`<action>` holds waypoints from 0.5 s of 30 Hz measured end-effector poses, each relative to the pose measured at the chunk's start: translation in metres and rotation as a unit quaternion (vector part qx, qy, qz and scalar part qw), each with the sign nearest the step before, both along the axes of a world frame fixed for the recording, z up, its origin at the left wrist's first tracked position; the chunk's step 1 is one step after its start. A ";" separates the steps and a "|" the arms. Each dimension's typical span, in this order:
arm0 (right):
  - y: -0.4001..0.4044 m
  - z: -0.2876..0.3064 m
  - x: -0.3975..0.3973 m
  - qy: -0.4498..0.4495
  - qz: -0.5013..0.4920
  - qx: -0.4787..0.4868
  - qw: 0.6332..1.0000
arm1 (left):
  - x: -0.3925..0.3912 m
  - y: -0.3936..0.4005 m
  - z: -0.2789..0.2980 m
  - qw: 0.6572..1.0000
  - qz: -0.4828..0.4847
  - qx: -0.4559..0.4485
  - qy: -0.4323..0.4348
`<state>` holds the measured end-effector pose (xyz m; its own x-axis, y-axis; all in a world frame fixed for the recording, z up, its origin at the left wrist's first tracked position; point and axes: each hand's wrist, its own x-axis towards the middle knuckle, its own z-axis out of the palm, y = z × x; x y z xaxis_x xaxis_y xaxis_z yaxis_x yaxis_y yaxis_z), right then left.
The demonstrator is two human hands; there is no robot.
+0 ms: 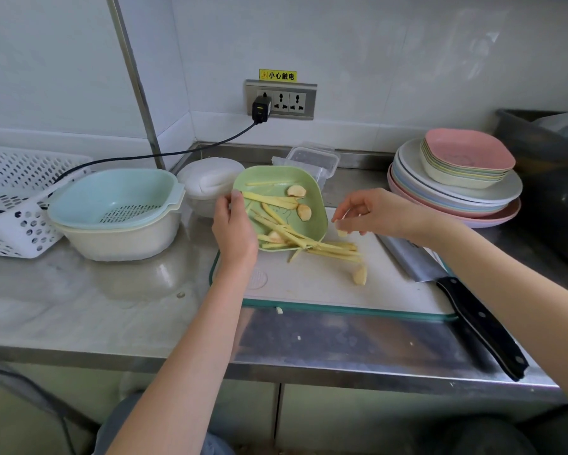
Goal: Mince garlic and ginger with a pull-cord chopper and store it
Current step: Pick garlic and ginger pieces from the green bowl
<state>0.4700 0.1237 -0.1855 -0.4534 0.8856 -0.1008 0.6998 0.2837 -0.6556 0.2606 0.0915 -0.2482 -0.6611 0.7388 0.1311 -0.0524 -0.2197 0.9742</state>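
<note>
On the white cutting board, at the middle of the steel worktop, a green square plate is tilted with its near edge down against the board, and pale ginger strips with a few garlic cloves lie across it. More ginger strips spill from the plate's low corner onto the board, and one garlic clove lies alone just nearer on the board. The left hand grips the plate's left rim, thumb on the inner face and fingers curled under it. The right hand hovers over the board just right of the plate, its fingers bent downward and pinching a small pale piece at their tips. A cleaver with a black handle lies on the board's right side, blade under the right forearm, handle reaching out over the worktop's front edge. Behind the plate stands a white round chopper, touching or nearly touching the plate's far left rim, and a clear lidded container sits by the back wall. To the left a blue colander sits nested in a cream bowl, beside a white perforated basket. At the right, a stack of plates carries pink and pale square dishes. A black plug sits in the wall socket, its cable trailing left
</note>
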 end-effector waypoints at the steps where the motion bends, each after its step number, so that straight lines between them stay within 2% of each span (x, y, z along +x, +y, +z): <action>1: 0.000 -0.001 0.001 -0.032 0.019 -0.007 0.999 | 0.000 0.000 0.000 1.000 0.000 -0.001 0.000; 4: -0.002 -0.007 0.007 -0.104 0.060 -0.036 0.992 | 0.001 0.000 0.000 1.000 -0.003 -0.001 -0.003; 11: -0.010 -0.007 0.012 -0.063 0.030 0.006 0.998 | 0.000 0.000 0.000 1.000 -0.006 -0.002 -0.010; 15: -0.018 -0.003 0.023 -0.163 0.069 -0.049 0.983 | -0.001 0.000 -0.001 1.000 -0.002 -0.003 -0.015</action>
<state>0.4935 0.1059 -0.1888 -0.4972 0.7970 -0.3429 0.8371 0.3366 -0.4312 0.2597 0.0917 -0.2496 -0.6622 0.7416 0.1076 -0.0817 -0.2142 0.9734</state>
